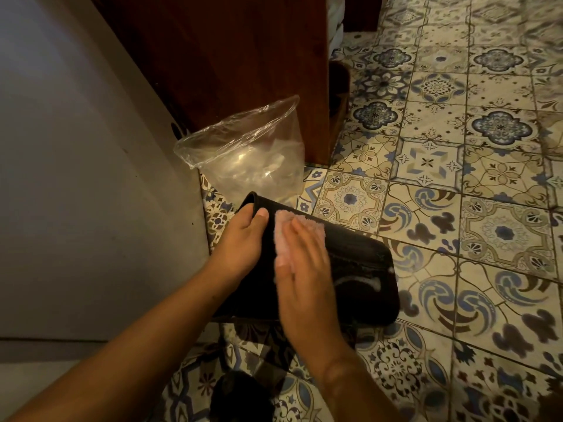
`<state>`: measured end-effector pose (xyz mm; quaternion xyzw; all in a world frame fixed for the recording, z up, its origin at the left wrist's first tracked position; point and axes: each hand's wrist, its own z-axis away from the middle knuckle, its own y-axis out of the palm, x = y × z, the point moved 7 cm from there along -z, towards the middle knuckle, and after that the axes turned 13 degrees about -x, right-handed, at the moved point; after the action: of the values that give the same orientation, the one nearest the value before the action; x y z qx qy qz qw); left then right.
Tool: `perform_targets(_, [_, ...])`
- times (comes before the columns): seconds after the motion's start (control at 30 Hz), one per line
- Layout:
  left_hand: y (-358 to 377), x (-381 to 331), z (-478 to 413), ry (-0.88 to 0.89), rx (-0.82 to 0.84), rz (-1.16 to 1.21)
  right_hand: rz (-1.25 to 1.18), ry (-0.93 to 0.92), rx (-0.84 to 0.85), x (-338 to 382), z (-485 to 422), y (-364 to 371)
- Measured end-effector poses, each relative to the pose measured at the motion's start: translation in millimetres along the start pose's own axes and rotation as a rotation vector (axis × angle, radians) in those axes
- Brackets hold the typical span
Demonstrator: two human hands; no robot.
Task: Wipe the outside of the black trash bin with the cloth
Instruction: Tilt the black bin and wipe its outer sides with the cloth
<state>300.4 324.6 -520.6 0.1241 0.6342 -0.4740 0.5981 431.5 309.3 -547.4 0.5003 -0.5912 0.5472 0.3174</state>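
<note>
From your head view, the black bin (350, 269) lies tipped on the tiled floor (457, 178). Your left hand (243, 239) grips its rim, fingers curled; your right hand (304, 269) presses the pink cloth (286, 226) flat, palm open. Keep the rim steady and sweep toward the wet streak (359, 281).

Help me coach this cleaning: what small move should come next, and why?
Probably slide the right hand and pink cloth toward the wet streak on the black bin, which looks unwiped, while the left hand steadies the rim.
</note>
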Motion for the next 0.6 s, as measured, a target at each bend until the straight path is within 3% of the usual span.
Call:
perform_targets(0.1, [-0.5,-2.2,-0.7,0.02,0.002,0.018,0.213,-0.101,0.07,-0.8,6.5,16.4])
perform_targets(0.23, [-3.7,-1.2,-2.4,0.008,0.005,-0.002,0.282,-0.099,0.094,-16.0,-0.3,13.1])
perform_targets(0.6, [-2.8,-4.9,-1.9,0.001,0.026,-0.053,0.328,0.191,-0.143,-155.3,-39.7,-62.7])
